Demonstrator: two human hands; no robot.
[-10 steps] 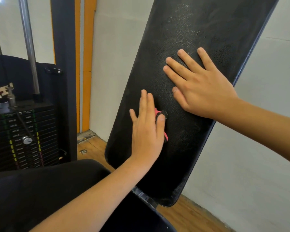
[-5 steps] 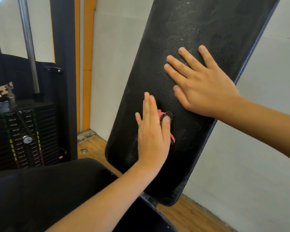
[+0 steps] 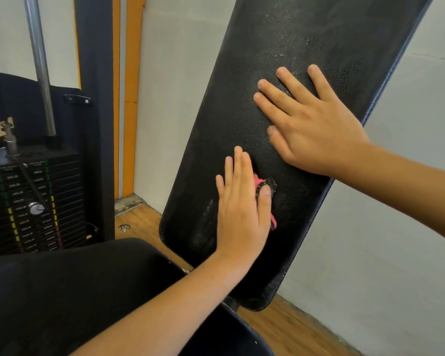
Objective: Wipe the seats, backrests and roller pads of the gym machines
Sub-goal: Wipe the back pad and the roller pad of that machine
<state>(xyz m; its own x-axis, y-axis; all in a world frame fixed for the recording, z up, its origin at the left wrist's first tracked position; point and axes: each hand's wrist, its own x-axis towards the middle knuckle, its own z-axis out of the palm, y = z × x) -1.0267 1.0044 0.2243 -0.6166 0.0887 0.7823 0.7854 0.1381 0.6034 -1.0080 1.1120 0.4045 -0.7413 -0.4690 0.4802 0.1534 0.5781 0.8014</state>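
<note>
The long, black, grained vinyl backrest pad leaned away from the person, its long axis running from the rounded lower end near the floor up and to the right, out of the top of the view. The left hand lay flat on the lower part of that pad, fingers straight, close together and pointing up along it. It pressed a small pink-and-dark cleaning cloth against the vinyl; only a scrap of the cloth showed, beside the thumb and under the palm's edge. The right hand rested higher and to the right, palm down and fingers spread, holding nothing, and seemed to be steadying the pad. The cloth thus sat low on the backrest, with most of the unwiped length lying ahead of the left fingertips, up the axis. The left hand was the one placed to stroke upward, though the right hand lay close to that path. The black padded seat waited below, nearer the person.
</note>
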